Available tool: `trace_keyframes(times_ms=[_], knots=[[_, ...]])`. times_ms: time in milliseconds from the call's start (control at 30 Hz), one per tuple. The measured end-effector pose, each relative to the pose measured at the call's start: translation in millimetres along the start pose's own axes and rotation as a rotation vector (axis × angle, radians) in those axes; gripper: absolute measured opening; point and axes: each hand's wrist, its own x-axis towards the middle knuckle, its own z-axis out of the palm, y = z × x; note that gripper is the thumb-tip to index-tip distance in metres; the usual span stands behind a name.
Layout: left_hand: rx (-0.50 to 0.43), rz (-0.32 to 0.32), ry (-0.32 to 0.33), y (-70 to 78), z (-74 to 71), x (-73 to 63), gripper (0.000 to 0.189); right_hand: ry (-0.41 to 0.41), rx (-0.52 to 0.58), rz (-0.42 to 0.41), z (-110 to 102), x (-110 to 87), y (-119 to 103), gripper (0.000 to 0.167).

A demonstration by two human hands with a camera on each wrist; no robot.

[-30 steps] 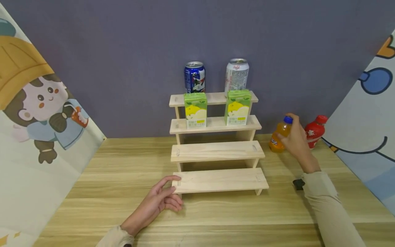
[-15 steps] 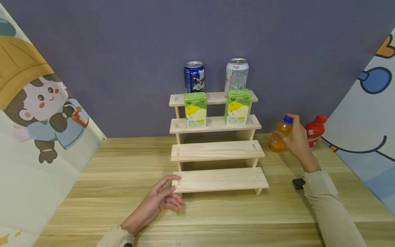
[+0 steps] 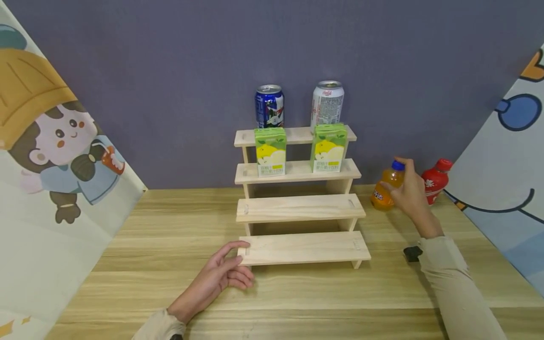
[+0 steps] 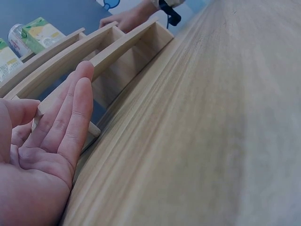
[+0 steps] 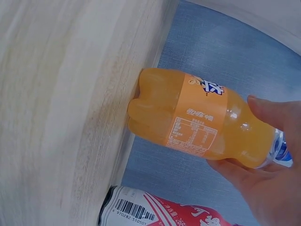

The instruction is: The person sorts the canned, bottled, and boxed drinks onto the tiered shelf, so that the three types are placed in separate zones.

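My left hand (image 3: 223,271) pinches the left end of the lowest board of a stepped wooden display stand (image 3: 303,248), thumb and index finger at its corner. In the left wrist view the other fingers (image 4: 77,113) reach out below that board. At the right of the stand, my right hand (image 3: 411,196) holds a small orange soda bottle (image 3: 381,197) by its upper part, under the blue cap. The right wrist view shows the thumb and fingers on either side of the bottle's shoulder, its base at the tabletop. Close by on the right stands a red bottle (image 3: 434,182), partly hidden by the hand.
Two green juice cartons, one left (image 3: 270,153) and one right (image 3: 328,148), stand on the second board from the top. Behind them are a blue can (image 3: 269,106) and a white can (image 3: 327,104). A grey wall (image 3: 170,94) closes off the back of the wooden table (image 3: 170,226).
The view has shifted very slightly. Both hands keep their places, on the stand and on the orange soda bottle.
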Motion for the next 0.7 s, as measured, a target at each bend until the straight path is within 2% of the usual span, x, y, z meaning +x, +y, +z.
trace_keyframes(times_ms=[133, 233, 367, 567, 700], knots=[[0.001, -0.008, -0.004, -0.8, 1.0, 0.6, 0.044, -0.007, -0.012, 0.003, -3, -1.6, -3, 0.078], [0.01, 0.008, -0.023, -0.8, 1.3, 1.7, 0.044, -0.004, -0.011, -0.011, -5, -2.3, -6, 0.078], [0.012, 0.028, -0.045, -0.2, 1.0, 2.3, 0.044, 0.01, -0.015, -0.048, -7, -3.3, -14, 0.078], [0.012, 0.026, -0.036, 0.5, 0.6, -0.4, 0.044, 0.03, -0.014, -0.126, -9, -4.4, -29, 0.077], [0.012, 0.028, -0.038, 1.3, 0.3, -2.1, 0.044, 0.041, 0.0, -0.149, -13, -4.5, -38, 0.077]])
